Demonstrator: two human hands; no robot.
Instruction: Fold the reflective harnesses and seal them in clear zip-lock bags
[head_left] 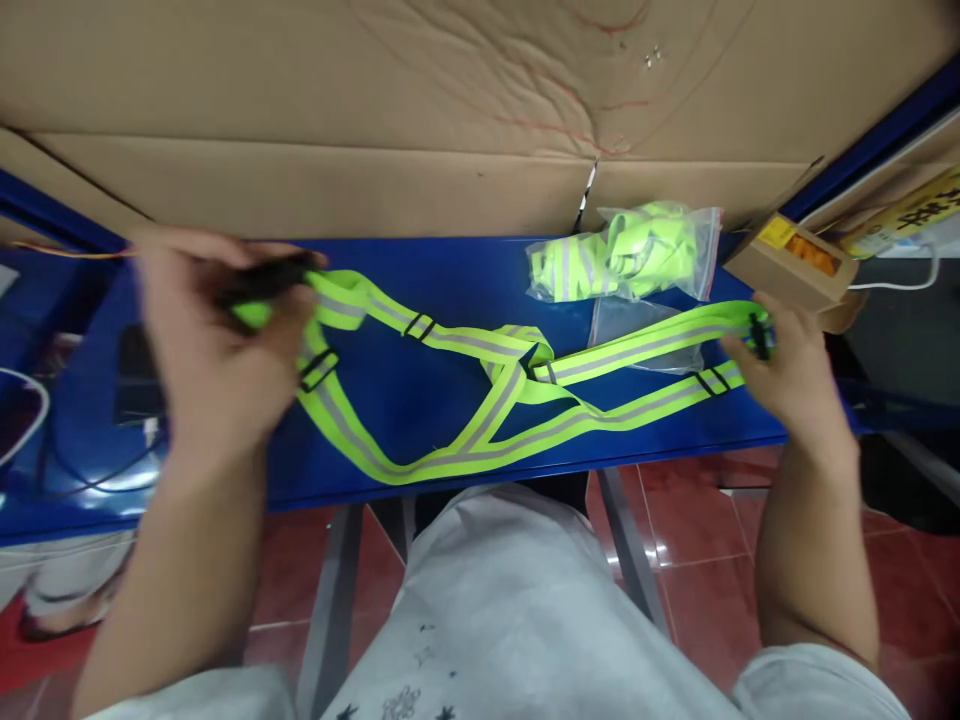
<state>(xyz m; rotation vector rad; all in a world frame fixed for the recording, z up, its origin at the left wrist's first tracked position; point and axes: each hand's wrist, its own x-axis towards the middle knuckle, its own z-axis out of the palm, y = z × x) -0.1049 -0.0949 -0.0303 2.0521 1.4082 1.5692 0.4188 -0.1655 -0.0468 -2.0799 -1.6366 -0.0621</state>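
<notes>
A neon-yellow reflective harness (420, 470) with grey stripes and black sliders is stretched across the blue table. At its left end my left hand (225, 330), somewhat blurred, is closed round a black buckle (270, 280) and the strap beside it. My right hand (795, 370) pinches the harness's right end, where a small black clip (760, 337) shows by the fingers. Between the hands the straps cross near the middle and lie partly on the tabletop.
Behind the straps lie clear bags of folded reflective straps (622, 255) and a flat clear bag (652, 340). A small cardboard box (795, 265) stands at the back right. Brown cardboard (375, 185) lines the back of the blue table (442, 270). A black device (139, 375) with cables lies left.
</notes>
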